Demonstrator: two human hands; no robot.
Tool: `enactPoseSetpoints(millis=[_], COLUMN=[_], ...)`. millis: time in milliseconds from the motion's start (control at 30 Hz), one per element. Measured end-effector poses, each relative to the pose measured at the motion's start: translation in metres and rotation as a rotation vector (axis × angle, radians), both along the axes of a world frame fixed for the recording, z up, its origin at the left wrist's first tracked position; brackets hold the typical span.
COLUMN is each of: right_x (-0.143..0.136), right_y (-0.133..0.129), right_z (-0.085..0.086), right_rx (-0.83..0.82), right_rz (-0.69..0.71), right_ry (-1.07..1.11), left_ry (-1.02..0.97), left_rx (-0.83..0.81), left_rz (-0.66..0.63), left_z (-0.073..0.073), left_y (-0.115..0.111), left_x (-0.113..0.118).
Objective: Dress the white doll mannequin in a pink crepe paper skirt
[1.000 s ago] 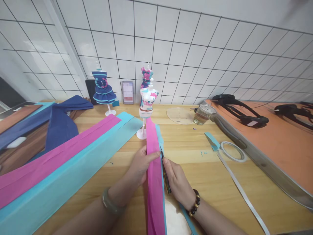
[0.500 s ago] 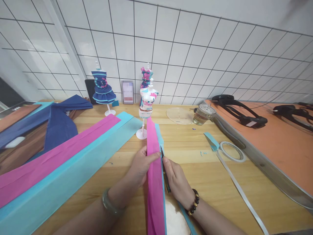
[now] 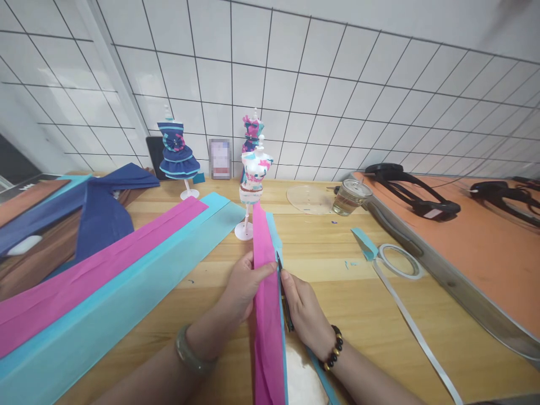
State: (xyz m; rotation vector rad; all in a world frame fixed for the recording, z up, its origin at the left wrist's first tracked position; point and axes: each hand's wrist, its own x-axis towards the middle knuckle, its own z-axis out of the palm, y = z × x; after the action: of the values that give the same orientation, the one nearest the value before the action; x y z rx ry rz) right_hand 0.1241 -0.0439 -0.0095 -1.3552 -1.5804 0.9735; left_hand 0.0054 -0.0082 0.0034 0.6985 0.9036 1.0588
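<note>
My left hand [image 3: 244, 283] pinches a long pink strip [image 3: 268, 343], its thumb lying across the top and its fingers underneath. Under the pink layer, along its right edge, shows a light blue strip [image 3: 275, 230]. My right hand [image 3: 304, 308] is closed around a pair of dark scissors [image 3: 285, 301], whose blades meet the light blue edge close to my left thumb. A narrow blue piece [image 3: 323, 374] hangs below my right wrist. Just beyond the strip's far end stands a small white dress form [image 3: 255, 174] with pink and blue scraps on it.
Wide pink and blue strips [image 3: 126, 270] lie at the left, beside dark blue fabric [image 3: 105, 216]. Another dress form wears a blue dress [image 3: 177, 149] near the wall. At the right are a tape roll [image 3: 400, 261], a lidded cup [image 3: 351, 198] and a black headset [image 3: 415, 191].
Almost nothing differs. Both hands, the scissors and the strips keep their places, with only a very slight shift of the view.
</note>
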Motion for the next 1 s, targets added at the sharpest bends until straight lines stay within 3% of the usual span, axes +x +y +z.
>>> enactPoseSetpoints(millis=[1000], right_x=[-0.0003], right_y=[0.0003], right_z=[0.0021], right_rx=[-0.015], right_rz=[-0.016], right_ry=[-0.032], left_ry=[-0.047], left_rx=[-0.030], left_rz=[0.009], left_z=[-0.0005], left_y=[-0.0011], left_x=[0.0005])
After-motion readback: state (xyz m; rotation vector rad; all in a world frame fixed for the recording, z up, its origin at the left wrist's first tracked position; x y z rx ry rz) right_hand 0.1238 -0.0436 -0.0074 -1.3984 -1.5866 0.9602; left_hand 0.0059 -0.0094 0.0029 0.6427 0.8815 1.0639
